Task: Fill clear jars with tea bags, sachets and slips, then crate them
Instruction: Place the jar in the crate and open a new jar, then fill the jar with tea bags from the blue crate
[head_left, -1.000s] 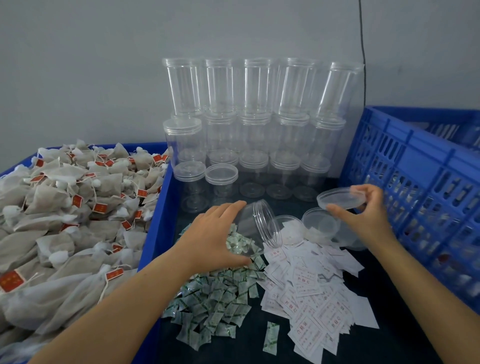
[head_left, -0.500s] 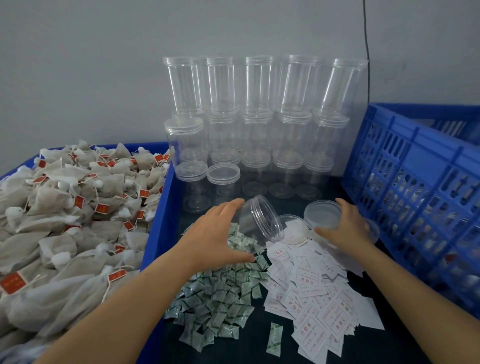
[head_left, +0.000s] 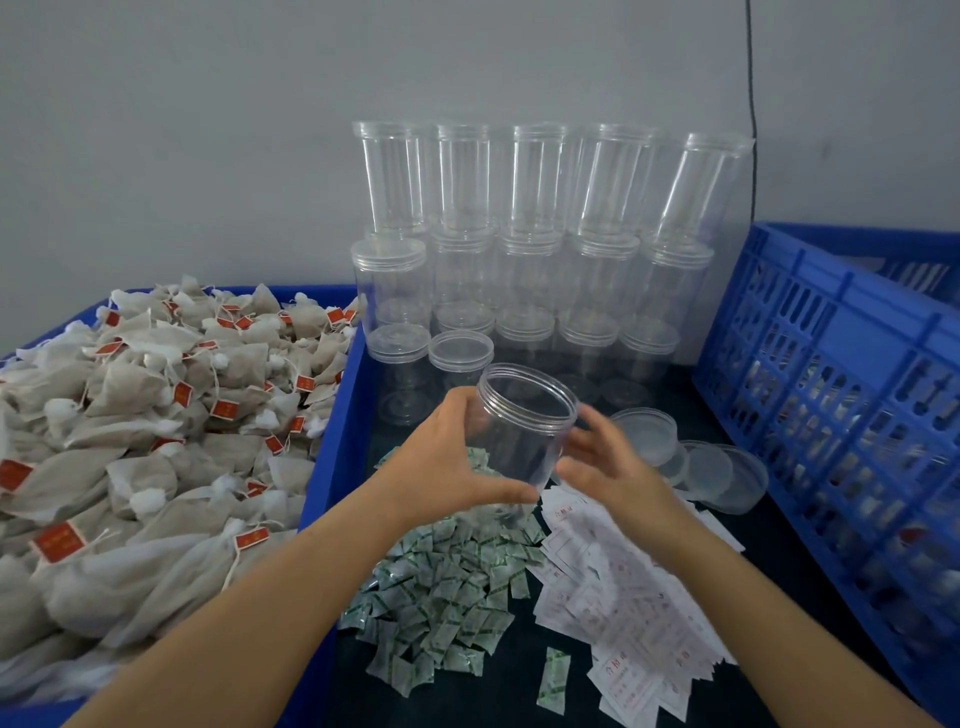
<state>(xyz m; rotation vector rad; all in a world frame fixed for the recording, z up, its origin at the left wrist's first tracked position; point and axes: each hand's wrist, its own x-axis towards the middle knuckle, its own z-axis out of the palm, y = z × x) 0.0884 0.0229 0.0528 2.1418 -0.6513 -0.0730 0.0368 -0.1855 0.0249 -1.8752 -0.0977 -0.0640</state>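
Holding an open, empty clear jar above the desk, the left hand wraps fingers and thumb round its wall, mouth tipped up and away from the person. The right hand sits just beside the jar's far side with fingers spread and relaxed; it is blurred, and I cannot tell whether the fingertips touch the plastic. It grips nothing.

Directly under the jar lies a heap of green sachets, and just right of that a spread of white printed slips. Loose lids rest near the right hand, overlapping one another. Behind them stands a stack of lidded jars, three tiers high against the wall. To the left a blue tub is piled with tea bags carrying red tags; to the right stands an upright blue crate.

Nothing is in the jar yet, so filling looks about to begin. The risks I judge from here:
- The jar is smooth and held one-handed; a loose grip could let it drop onto the sachets and scatter them.
- Tea-bag strings are tangled, so pulling one may drag out several.
- A swinging elbow could topple the jar stack.
- Slips and sachets overlap at their edges, so a careless pick may take more than one.
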